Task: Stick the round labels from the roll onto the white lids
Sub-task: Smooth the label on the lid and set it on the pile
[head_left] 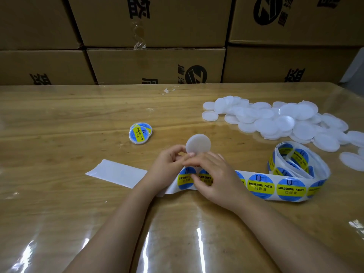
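Peeling is where this could slip: the right hand (214,174) curls its fingertips onto 1 label (204,177) on the strip (260,186), pinching at its edge. If the liner lifts too or the label folds, it may crease or land off-centre. The left hand (169,164) pinches 1 white lid (198,143) just above the strip, tilted up with its flat face toward the camera. The strip's long axis runs left to right across the table (78,119) — bare end left, roll (299,162) right.

Perhaps three labels (185,179) half-hidden beneath right hand (216,178)
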